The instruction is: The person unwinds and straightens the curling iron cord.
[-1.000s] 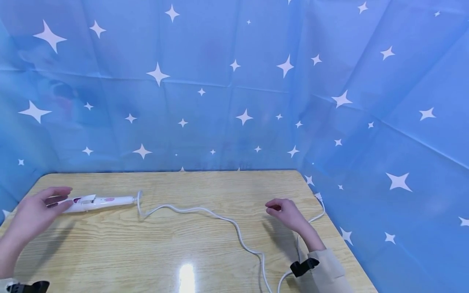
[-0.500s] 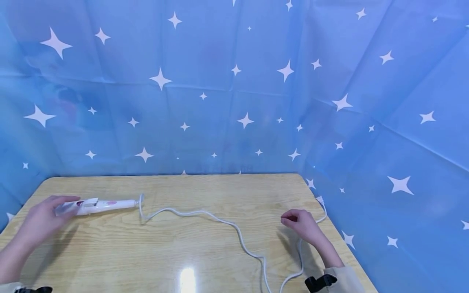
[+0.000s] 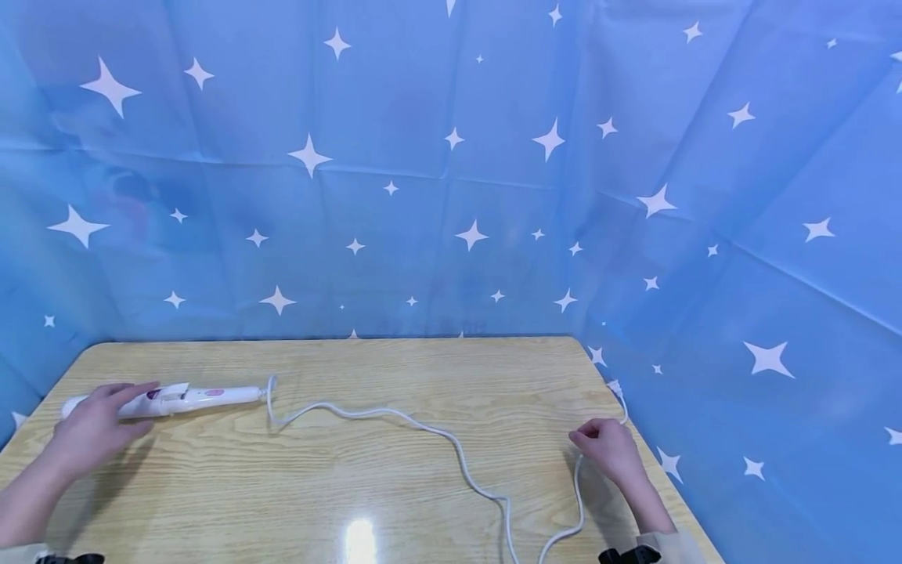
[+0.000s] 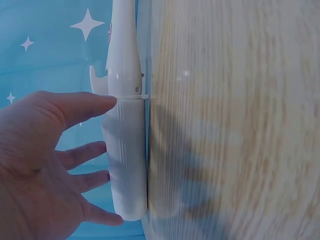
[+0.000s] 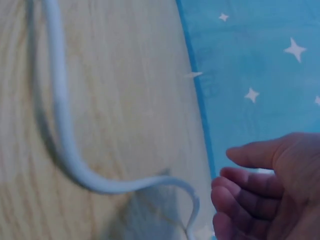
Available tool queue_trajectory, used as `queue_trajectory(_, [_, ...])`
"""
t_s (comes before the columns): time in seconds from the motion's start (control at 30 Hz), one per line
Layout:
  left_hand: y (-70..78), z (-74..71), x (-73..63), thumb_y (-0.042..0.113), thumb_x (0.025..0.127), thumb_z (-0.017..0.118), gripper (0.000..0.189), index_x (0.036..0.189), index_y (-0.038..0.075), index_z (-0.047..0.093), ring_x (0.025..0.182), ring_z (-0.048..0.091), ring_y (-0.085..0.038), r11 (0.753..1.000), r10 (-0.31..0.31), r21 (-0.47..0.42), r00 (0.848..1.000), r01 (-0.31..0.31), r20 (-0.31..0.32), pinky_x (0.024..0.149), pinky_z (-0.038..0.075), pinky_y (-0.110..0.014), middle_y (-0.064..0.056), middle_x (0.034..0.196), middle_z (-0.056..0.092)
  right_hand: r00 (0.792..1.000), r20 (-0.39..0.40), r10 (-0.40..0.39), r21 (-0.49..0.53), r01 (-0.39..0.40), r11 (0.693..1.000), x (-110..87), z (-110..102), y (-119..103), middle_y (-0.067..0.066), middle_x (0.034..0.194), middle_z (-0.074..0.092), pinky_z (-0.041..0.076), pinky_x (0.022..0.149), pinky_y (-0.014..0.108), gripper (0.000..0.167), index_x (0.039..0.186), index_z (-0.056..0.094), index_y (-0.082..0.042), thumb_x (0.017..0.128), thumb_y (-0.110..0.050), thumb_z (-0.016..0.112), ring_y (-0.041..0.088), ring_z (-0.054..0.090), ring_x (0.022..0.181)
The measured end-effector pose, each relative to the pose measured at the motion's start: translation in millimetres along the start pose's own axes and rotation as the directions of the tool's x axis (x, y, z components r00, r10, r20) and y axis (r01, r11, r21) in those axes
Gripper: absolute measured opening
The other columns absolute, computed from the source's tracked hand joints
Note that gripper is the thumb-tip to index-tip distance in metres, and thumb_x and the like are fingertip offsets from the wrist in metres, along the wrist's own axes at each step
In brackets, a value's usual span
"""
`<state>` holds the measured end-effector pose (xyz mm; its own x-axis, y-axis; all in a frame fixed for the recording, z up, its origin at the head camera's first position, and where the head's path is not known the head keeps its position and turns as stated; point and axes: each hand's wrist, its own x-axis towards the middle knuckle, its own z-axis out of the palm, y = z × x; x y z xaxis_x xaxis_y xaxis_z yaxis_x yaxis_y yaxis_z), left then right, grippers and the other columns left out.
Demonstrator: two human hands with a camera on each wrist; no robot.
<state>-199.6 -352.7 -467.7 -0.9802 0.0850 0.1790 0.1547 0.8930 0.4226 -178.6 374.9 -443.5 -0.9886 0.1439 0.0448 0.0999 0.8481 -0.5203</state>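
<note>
A white curling iron (image 3: 211,398) with pink buttons lies at the table's far left, its handle end pointing right. Over its thicker left part is my left hand (image 3: 95,435), fingers spread. In the left wrist view, that hand's thumb (image 4: 85,106) and fingertips lie along the side of the curling iron (image 4: 127,155); whether they touch it I cannot tell. My right hand (image 3: 611,450) is above the table's right side, near the white cord (image 3: 579,489). The right wrist view has this right hand (image 5: 270,185) loosely curled with nothing in it, apart from the cord (image 5: 95,181).
From the curling iron, the cord winds across the wooden table (image 3: 317,486) and leaves the frame at the front. Its plug (image 3: 615,387) lies at the table's right edge. A blue star-patterned curtain (image 3: 395,196) hangs behind and to the right.
My left hand's fingers have spread, and more of the curling iron's left end shows. The right hand has moved right and nearer to me, toward the table's right edge.
</note>
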Motion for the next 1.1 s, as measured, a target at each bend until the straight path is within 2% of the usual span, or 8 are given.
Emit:
queue_trajectory(0.07, [-0.9, 0.8, -0.3, 0.007, 0.085, 0.078, 0.058, 0.134, -0.010, 0.053, 0.104, 0.046, -0.069, 1.000, 0.000, -0.004, 1.000, 0.000, 0.013, 0.069, 0.046, -0.078, -0.045, 0.124, 0.042, 1.000, -0.002, 0.027, -0.027, -0.027, 0.999, -0.8, 0.1, 2.7, 0.000, 0.073, 0.066, 0.046, 0.052, 0.031, 0.017, 0.086, 0.073, -0.002, 0.093, -0.018, 0.072, 0.017, 0.055, 0.063])
queue_trajectory(0.17, [-0.8, 3.1, -0.5, 0.004, 0.083, 0.078, 0.056, 0.131, -0.011, 0.054, 0.106, 0.045, -0.069, 1.000, 0.023, -0.016, 1.000, -0.023, -0.010, 0.074, 0.044, -0.081, -0.046, 0.125, 0.042, 0.998, -0.006, 0.058, -0.047, -0.058, 0.997, -1.5, 1.3, 8.1, 0.000, 0.072, 0.064, 0.044, 0.050, 0.031, 0.019, 0.086, 0.072, -0.003, 0.094, -0.020, 0.071, 0.018, 0.054, 0.062])
queue_trajectory(0.3, [-0.7, 6.0, 0.1, -0.001, 0.082, 0.077, 0.053, 0.129, -0.014, 0.055, 0.110, 0.041, -0.068, 0.997, 0.052, -0.048, 0.998, -0.053, -0.025, 0.083, 0.042, -0.081, -0.048, 0.126, 0.040, 0.998, -0.027, 0.065, -0.053, -0.066, 0.996, -0.7, 4.5, 16.6, 0.002, 0.077, 0.067, 0.049, 0.054, 0.033, 0.023, 0.094, 0.073, 0.000, 0.093, -0.023, 0.072, 0.018, 0.058, 0.066])
queue_trajectory(0.53, [-2.8, 9.3, -0.5, -0.002, 0.082, 0.078, 0.057, 0.132, -0.013, 0.054, 0.110, 0.042, -0.069, 0.996, 0.062, -0.066, 0.997, -0.065, -0.045, 0.084, 0.041, -0.083, -0.048, 0.128, 0.041, 0.996, -0.074, 0.052, -0.037, -0.055, 0.998, 3.7, 11.6, 28.1, 0.013, 0.090, 0.072, 0.057, 0.065, 0.040, 0.036, 0.110, 0.070, 0.010, 0.093, -0.022, 0.073, 0.028, 0.067, 0.080])
queue_trajectory(0.7, [-4.2, 8.7, -1.0, -0.001, 0.084, 0.076, 0.058, 0.135, -0.014, 0.052, 0.110, 0.042, -0.070, 0.996, 0.046, -0.075, 0.999, -0.047, -0.021, 0.085, 0.040, -0.082, -0.048, 0.129, 0.039, 0.992, -0.116, 0.043, -0.004, -0.044, 0.999, 3.8, 16.8, 34.1, 0.018, 0.092, 0.072, 0.059, 0.075, 0.046, 0.038, 0.114, 0.067, 0.013, 0.092, -0.017, 0.073, 0.034, 0.068, 0.086])
queue_trajectory(0.83, [-5.1, 8.4, -1.8, -0.001, 0.085, 0.075, 0.058, 0.136, -0.014, 0.051, 0.111, 0.040, -0.070, 0.996, 0.041, -0.084, 0.999, -0.042, -0.011, 0.086, 0.039, -0.083, -0.049, 0.131, 0.037, 0.988, -0.139, 0.074, 0.028, -0.070, 0.997, 4.3, 20.2, 38.9, 0.024, 0.099, 0.072, 0.059, 0.084, 0.052, 0.039, 0.117, 0.065, 0.014, 0.092, -0.015, 0.073, 0.040, 0.068, 0.094])
queue_trajectory(1.1, [-5.2, 7.8, -2.5, 0.001, 0.088, 0.073, 0.057, 0.137, -0.015, 0.049, 0.112, 0.040, -0.070, 0.996, 0.021, -0.086, 1.000, -0.019, 0.018, 0.087, 0.040, -0.081, -0.049, 0.132, 0.036, 0.975, -0.181, 0.127, 0.065, -0.117, 0.991, 7.5, 24.3, 38.8, 0.026, 0.099, 0.071, 0.058, 0.080, 0.050, 0.041, 0.117, 0.065, 0.016, 0.088, -0.012, 0.073, 0.041, 0.066, 0.093])
